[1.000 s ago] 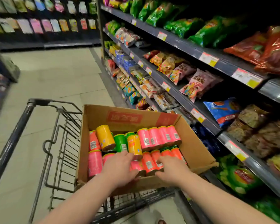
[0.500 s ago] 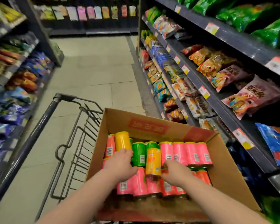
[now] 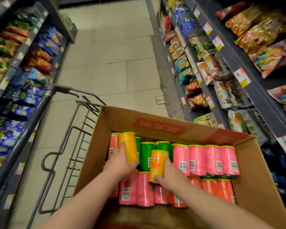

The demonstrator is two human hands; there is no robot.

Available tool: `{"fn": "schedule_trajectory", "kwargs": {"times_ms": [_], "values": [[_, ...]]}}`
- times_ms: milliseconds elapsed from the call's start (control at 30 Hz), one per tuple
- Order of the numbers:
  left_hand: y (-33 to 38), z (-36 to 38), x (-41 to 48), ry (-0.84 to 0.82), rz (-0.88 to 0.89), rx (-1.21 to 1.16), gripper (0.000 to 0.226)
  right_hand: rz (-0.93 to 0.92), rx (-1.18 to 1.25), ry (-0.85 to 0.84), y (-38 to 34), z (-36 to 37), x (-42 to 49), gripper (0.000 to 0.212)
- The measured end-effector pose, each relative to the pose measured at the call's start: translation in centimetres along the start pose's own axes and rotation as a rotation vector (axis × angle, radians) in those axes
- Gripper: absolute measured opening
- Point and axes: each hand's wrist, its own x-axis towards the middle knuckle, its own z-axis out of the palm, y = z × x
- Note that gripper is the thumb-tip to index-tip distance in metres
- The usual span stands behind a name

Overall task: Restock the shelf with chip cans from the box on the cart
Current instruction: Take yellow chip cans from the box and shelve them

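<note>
At the left edge of the frame, the left shelving [image 3: 55, 20] carried blue, green and red snack bags [image 3: 40, 45]. To its right, in the lower left, stood the wire cart [image 3: 63, 89], with pale floor tiles [image 3: 109, 63] beyond it in the upper centre. The open cardboard box [image 3: 155, 124] sat on the cart and filled the lower centre and lower right. Chip cans lay on their sides inside it in two rows.

The left hand [image 3: 120, 164] reached into the left part of the box. Its grip was closed round the lower end of a plain yellow can [image 3: 128, 146], which pointed toward the top of the frame beside the box's left wall. Just right of that can lay green cans [image 3: 146, 154]. The right hand [image 3: 171, 176] was in the middle of the box, its grip wrapped round the lower half of a yellow-orange can [image 3: 158, 162] with a red label. That can was tilted up over the near row. Right of this hand, four pink cans [image 3: 211, 160] lay side by side in the far row, barcodes up.

Along the right side of the frame, the right shelving [image 3: 234, 63] bore price tags [image 3: 241, 77] and held bagged snacks.
</note>
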Motion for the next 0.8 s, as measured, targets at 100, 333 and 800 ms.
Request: {"fn": "schedule_trajectory", "kwargs": {"times_ms": [100,333,800], "values": [[0.1,0.6,1.1,0.040,-0.092,-0.120,0.106,0.043,0.091,0.028,0.0,0.8,0.6,0.090],[0.6,1.6,2.7,0.118,-0.208,-0.247,0.107,0.099,0.347,0.053,0.1,1.7,2.2,0.088],[1.2,2.0,0.0,0.041,-0.099,-0.598,0.076,0.131,0.530,0.026,0.6,0.8,1.2,0.087]]}}
